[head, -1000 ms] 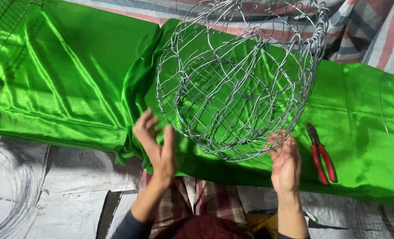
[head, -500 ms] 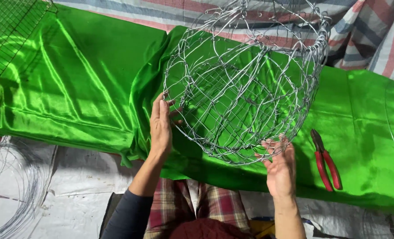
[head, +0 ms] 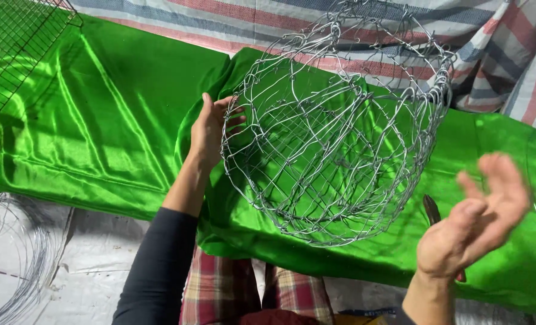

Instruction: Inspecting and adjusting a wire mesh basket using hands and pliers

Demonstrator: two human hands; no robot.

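Note:
A round basket-shaped frame of bent silver wire [head: 334, 129] hangs tilted over shiny green satin cloth [head: 99, 114]. My left hand [head: 212, 129] grips the frame's left side, fingers hooked through the wires. My right hand [head: 478, 219] is off the frame, to its lower right, palm up with fingers spread and blurred. Red-handled pliers [head: 433, 213] lie on the cloth, mostly hidden behind my right hand.
A dark wire grid panel [head: 15, 48] leans at the top left. Coils of thin wire [head: 15, 259] lie on the white floor sheet at the lower left. A striped red, white and blue tarp [head: 400, 30] runs along the back. My plaid-clad legs [head: 250, 295] show below.
My left hand rose from below the frame to grip its left side. My right hand let go of the frame's lower edge and swung out to the right. The frame tilted and looms closer.

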